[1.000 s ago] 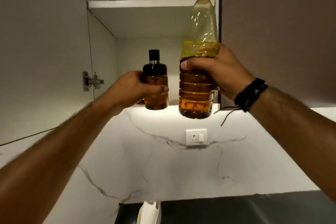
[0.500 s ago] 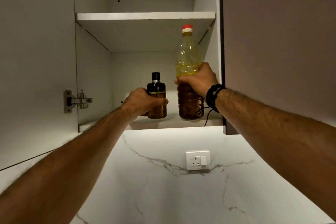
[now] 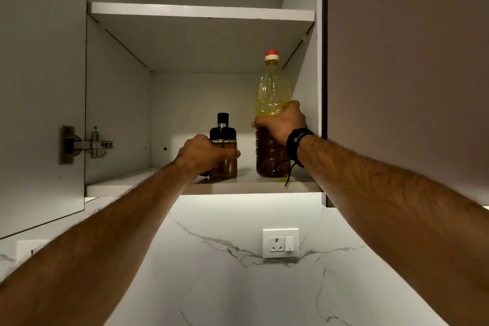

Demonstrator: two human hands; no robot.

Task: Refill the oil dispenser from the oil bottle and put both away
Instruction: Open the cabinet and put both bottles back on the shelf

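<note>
**Oil dispenser and oil bottle set on the lower cabinet shelf**

Oil dispenser (image 3: 223, 152) is gripped by the left hand (image 3: 202, 152), fingers wrapped round its lower body; likely glass, so rigid, breakable, possibly slick. Best held at the body, not the black cap. Oil bottle (image 3: 272, 114) is held at mid-height by the right hand (image 3: 283, 123), fingers curled round it; thin plastic, roughly half full, judged bottom-heavy and squeezable. Both bases appear seated on the shelf (image 3: 251, 186), dispenser left of bottle, apart. Release judged next.
</note>
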